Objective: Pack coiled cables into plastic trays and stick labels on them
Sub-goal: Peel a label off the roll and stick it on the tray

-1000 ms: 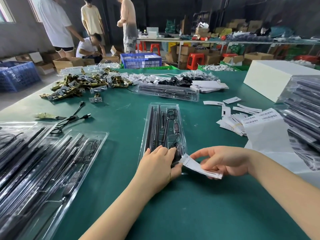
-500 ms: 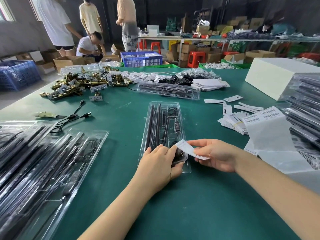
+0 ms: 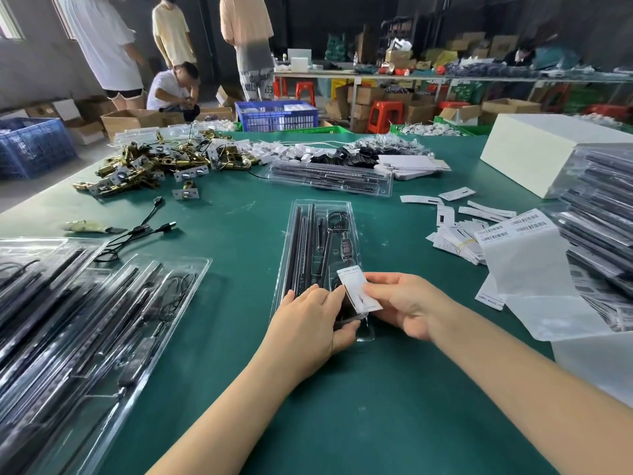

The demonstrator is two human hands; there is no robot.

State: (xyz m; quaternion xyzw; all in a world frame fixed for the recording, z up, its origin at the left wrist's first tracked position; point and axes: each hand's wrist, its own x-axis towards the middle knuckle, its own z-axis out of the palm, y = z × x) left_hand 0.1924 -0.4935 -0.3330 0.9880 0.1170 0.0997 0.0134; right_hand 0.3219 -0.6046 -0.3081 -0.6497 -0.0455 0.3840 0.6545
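Right hand (image 3: 404, 305) pinches label (image 3: 359, 289) over tray (image 3: 310, 214); left hand (image 3: 308, 323) steadies tray.

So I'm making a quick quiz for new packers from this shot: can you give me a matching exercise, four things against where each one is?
Things:
1. white label
2. left hand
3. brass hardware pile
4. barcode sheet

Places:
A. far left part of the green table
B. right of the central tray, beside loose labels
C. pinched by the right hand over the near end of the clear plastic tray
D. resting on the tray's near end, thumb at its edge

Pairs: 1-C, 2-D, 3-A, 4-B
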